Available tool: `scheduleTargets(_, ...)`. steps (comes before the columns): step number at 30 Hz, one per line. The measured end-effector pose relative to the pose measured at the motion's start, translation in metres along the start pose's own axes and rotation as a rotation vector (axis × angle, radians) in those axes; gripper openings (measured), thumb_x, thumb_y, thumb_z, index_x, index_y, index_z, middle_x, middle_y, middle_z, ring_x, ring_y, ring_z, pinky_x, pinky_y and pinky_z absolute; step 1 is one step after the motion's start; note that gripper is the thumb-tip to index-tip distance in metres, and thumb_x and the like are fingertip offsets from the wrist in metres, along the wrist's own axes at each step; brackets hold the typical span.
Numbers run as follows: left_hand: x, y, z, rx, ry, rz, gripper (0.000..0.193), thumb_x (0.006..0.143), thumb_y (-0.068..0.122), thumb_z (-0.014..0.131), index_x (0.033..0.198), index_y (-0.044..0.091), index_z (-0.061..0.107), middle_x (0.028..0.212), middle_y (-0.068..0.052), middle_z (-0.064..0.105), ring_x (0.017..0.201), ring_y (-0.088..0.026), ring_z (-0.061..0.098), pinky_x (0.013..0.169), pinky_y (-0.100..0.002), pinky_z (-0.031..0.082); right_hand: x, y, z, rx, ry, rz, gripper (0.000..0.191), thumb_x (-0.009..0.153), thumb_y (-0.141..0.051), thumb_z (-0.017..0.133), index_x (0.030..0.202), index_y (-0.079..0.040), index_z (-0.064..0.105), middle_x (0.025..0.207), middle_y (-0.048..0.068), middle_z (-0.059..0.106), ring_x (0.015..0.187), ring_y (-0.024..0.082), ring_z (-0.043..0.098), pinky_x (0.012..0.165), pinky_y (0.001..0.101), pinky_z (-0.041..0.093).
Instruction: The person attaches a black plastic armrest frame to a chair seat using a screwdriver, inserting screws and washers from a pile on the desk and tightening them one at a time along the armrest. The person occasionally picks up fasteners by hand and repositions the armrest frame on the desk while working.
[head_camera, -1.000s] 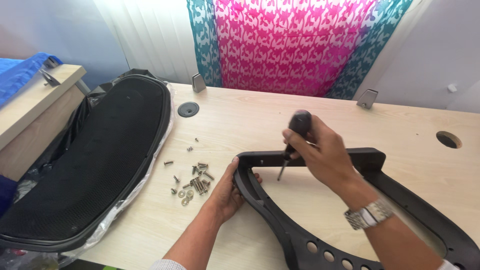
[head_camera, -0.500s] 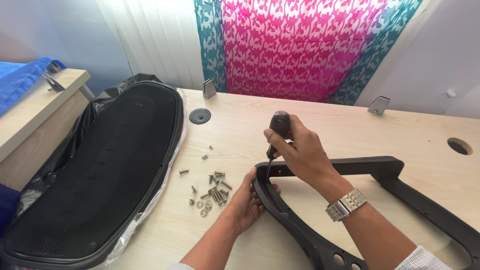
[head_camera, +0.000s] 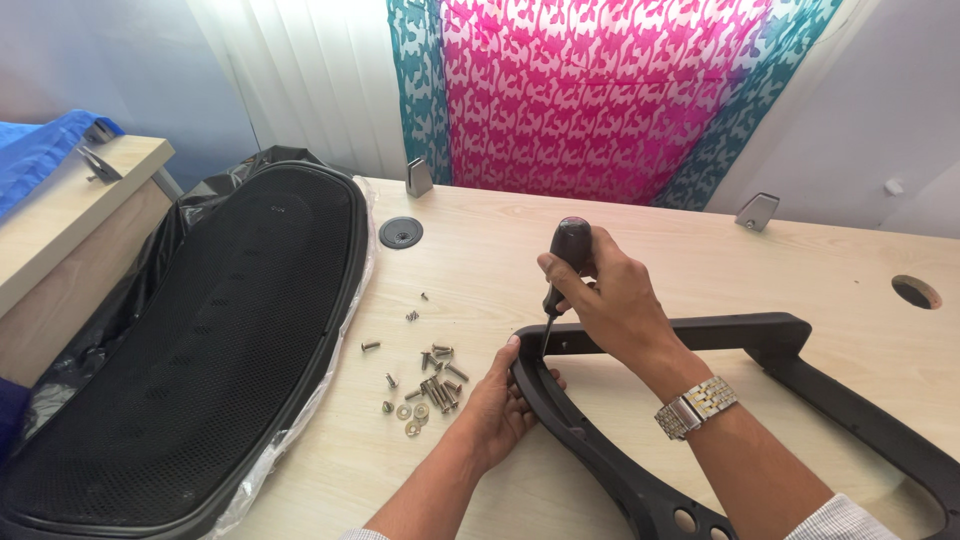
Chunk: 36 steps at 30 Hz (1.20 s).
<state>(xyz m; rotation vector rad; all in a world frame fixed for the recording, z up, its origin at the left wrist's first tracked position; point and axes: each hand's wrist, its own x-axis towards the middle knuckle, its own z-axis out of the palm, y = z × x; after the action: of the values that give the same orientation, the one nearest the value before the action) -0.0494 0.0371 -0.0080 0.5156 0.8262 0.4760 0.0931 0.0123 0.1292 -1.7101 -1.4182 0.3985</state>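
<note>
At the left edge of the wooden desk (head_camera: 700, 260) lies a black mesh seat panel (head_camera: 210, 350), resting on clear plastic wrap and partly overhanging the desk. Right of it, a loose cluster of screws and washers (head_camera: 428, 385) is scattered on the desk surface; these are small, smooth and likely to roll if brushed. The left hand (head_camera: 500, 405) sits just beside them, fingers curled around the rounded corner of the black plastic frame (head_camera: 700, 400), thumb up against its outer edge. The frame lies flat at centre-right of the desk and looks rigid, light and smooth-surfaced, so the corner bend appears the soundest hold. Above it, the right hand (head_camera: 610, 300) closes all fingers around the dark handle of the screwdriver (head_camera: 562, 272), shaft upright, tip at the frame corner.
</note>
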Motion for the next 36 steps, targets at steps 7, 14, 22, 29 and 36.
scheduleTargets(7, -0.001, 0.000, 0.000, -0.017, -0.008, -0.002, 0.061, 0.098, 0.059, 0.044, 0.120, 0.003, 0.059, 0.104, -0.013, 0.069, 0.106, -0.024, 0.071, 0.098, -0.040, 0.059, -0.008, -0.005, 0.001, 0.036, -0.035, -0.090, 0.049, 0.097, -0.031, 0.059, 0.139, -0.016, 0.040, 0.088, 0.010, 0.071, 0.076, 0.020, 0.078, 0.061, 0.0307, 0.061)
scheduleTargets(14, -0.004, 0.000, 0.001, 0.035, 0.000, 0.006, 0.064, 0.098, 0.059, 0.042, 0.119, 0.002, 0.061, 0.102, -0.013, 0.070, 0.105, -0.023, 0.073, 0.097, -0.038, 0.061, -0.011, -0.014, 0.007, -0.071, 0.177, -0.408, 0.032, 0.094, -0.026, 0.073, 0.122, -0.013, 0.064, 0.108, 0.014, 0.066, 0.092, 0.017, 0.073, 0.065, 0.0267, 0.060)
scheduleTargets(22, -0.004, 0.001, 0.001, -0.002, 0.000, 0.001, 0.059, 0.098, 0.057, 0.046, 0.119, 0.004, 0.060, 0.103, -0.012, 0.070, 0.103, -0.024, 0.072, 0.094, -0.040, 0.061, -0.012, -0.020, 0.004, 0.029, 0.016, -0.370, 0.031, 0.098, -0.017, 0.063, 0.128, -0.013, 0.067, 0.111, 0.006, 0.070, 0.090, 0.014, 0.074, 0.073, 0.0262, 0.065)
scheduleTargets(29, 0.001, -0.001, -0.003, -0.038, -0.024, -0.002, 0.062, 0.098, 0.057, 0.047, 0.116, -0.001, 0.063, 0.103, -0.015, 0.071, 0.103, -0.025, 0.073, 0.095, -0.040, 0.060, -0.009, -0.017, 0.002, 0.005, 0.137, -0.352, 0.027, 0.093, -0.020, 0.074, 0.119, -0.013, 0.072, 0.106, 0.009, 0.069, 0.087, 0.014, 0.073, 0.066, 0.0278, 0.062)
scheduleTargets(36, 0.004, -0.002, -0.006, -0.041, -0.031, -0.005, 0.059, 0.099, 0.054, 0.047, 0.116, -0.001, 0.062, 0.103, -0.015, 0.072, 0.103, -0.026, 0.073, 0.094, -0.041, 0.061, -0.008, -0.019, -0.007, -0.017, 0.003, -0.304, 0.025, 0.094, -0.016, 0.068, 0.119, -0.013, 0.072, 0.108, 0.003, 0.073, 0.089, 0.011, 0.073, 0.063, 0.0278, 0.058)
